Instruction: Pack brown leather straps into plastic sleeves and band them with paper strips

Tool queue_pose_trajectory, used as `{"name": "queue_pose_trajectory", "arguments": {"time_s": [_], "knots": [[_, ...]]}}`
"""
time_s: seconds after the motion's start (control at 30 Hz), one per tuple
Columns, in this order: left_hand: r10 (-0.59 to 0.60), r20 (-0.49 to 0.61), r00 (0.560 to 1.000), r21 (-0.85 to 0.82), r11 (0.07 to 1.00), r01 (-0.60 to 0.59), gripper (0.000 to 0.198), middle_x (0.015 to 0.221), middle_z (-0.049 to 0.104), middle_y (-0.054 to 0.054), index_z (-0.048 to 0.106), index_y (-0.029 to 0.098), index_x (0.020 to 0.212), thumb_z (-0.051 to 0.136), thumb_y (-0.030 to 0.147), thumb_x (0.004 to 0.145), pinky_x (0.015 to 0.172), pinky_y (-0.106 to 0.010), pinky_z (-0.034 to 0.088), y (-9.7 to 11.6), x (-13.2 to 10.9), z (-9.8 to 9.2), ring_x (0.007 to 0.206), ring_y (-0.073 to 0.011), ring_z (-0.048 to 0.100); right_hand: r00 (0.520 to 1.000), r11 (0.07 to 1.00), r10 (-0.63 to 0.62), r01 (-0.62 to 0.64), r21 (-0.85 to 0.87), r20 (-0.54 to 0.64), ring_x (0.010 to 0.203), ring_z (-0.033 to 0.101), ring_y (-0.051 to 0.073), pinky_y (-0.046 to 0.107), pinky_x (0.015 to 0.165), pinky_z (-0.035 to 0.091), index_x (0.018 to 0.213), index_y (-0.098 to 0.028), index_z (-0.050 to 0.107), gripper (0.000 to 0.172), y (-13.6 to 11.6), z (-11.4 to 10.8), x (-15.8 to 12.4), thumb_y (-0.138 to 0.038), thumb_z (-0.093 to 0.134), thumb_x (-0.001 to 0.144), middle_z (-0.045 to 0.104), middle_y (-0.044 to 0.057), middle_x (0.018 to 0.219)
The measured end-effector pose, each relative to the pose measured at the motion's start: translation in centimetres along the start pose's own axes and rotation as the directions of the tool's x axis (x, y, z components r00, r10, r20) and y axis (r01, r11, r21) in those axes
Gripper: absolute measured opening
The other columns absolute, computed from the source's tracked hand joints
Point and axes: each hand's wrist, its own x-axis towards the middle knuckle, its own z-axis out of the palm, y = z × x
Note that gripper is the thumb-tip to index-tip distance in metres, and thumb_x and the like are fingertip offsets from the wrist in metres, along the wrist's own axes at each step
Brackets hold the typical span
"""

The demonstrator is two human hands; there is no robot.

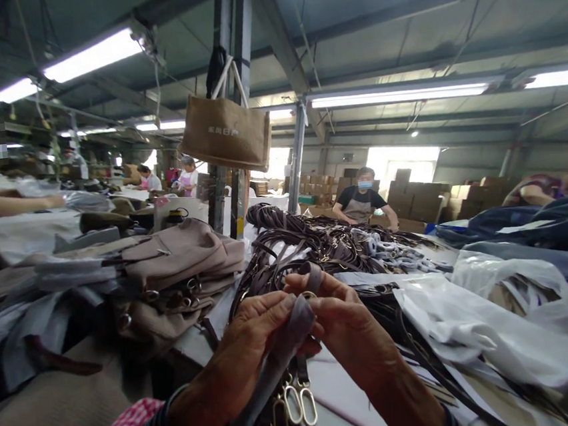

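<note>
Grey strap (287,346) held in grip of left hand (256,336), right hand (344,321); clasps (295,405) hanging.

Left of the left hand (260,336), a stack of taupe handbags (179,266) lies folded. Directly ahead sits a heap of dark brown straps (297,245), with metal clasps (382,247) beyond it. Right of the right hand (349,320), white plastic bags (504,312) lie beside navy fabric (531,223). Farther ahead, a jute tote (225,133) hangs from a steel post (230,44), and a co-worker (363,202) in an apron stands before cardboard cartons (413,200).

Heaped leather straps (297,245) apparently block the way forward.
</note>
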Motion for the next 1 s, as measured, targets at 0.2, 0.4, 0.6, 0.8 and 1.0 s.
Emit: {"name": "queue_pose_trajectory", "arguments": {"time_s": [0.2,0.4,0.6,0.8,1.0], "knots": [[0.003,0.045,0.999,0.202,0.979,-0.012,0.03,0.09,0.075,-0.008,0.075,0.014,0.099,0.08,0.042,0.088,0.073,-0.023,0.055,-0.8,-0.5,-0.9,0.075,-0.0155,0.068,0.997,0.993,-0.036,0.044,-0.109,0.07,0.06,0.053,0.011,0.026,0.058,0.044,0.107,-0.017,0.077,0.031,-0.2,-1.3,0.6,-0.027,0.08,0.078,0.067,0.003,0.083],[0.06,-0.073,0.995,0.192,0.98,-0.045,0.033,0.082,0.074,-0.008,0.074,0.013,0.086,0.083,0.045,0.083,0.07,-0.025,0.057,-0.4,0.0,-0.3,0.071,-0.0159,0.067,0.98,0.892,-0.199,0.184,-0.413,0.007,0.085,0.062,0.017,0.03,0.078,0.049,0.09,-0.017,0.08,0.034,-2.3,-1.1,2.0,-0.049,0.07,0.093,0.07,0.006,0.094],[0.179,-0.182,0.967,0.189,0.971,-0.144,0.038,0.073,0.071,-0.006,0.072,0.013,0.08,0.083,0.049,0.08,0.065,-0.024,0.056,0.2,1.8,0.4,0.064,-0.0162,0.066,0.969,0.854,-0.241,0.234,-0.464,0.045,0.077,0.062,0.017,0.031,0.074,0.049,0.093,-0.017,0.081,0.034,-3.4,0.0,2.7,-0.049,0.069,0.093,0.07,0.006,0.089],[0.192,-0.121,0.974,0.194,0.967,-0.166,0.039,0.073,0.073,-0.006,0.075,0.013,0.084,0.084,0.051,0.08,0.059,-0.021,0.052,1.2,3.4,1.0,0.062,-0.0165,0.068,0.971,0.9,-0.233,0.234,-0.367,0.046,0.059,0.056,0.015,0.031,0.056,0.044,0.092,-0.016,0.081,0.037,-5.2,1.0,3.0,-0.052,0.076,0.084,0.07,0.007,0.085],[0.309,-0.146,0.94,0.336,0.909,-0.246,0.041,0.07,0.072,-0.005,0.073,0.014,0.079,0.077,0.054,0.088,0.053,-0.017,0.045,0.6,4.1,0.9,0.06,-0.0128,0.065,0.958,0.855,-0.273,0.282,-0.435,0.083,0.064,0.056,0.017,0.032,0.063,0.043,0.092,-0.019,0.081,0.034,-5.5,0.9,2.7,-0.051,0.071,0.09,0.069,0.004,0.074]]}}
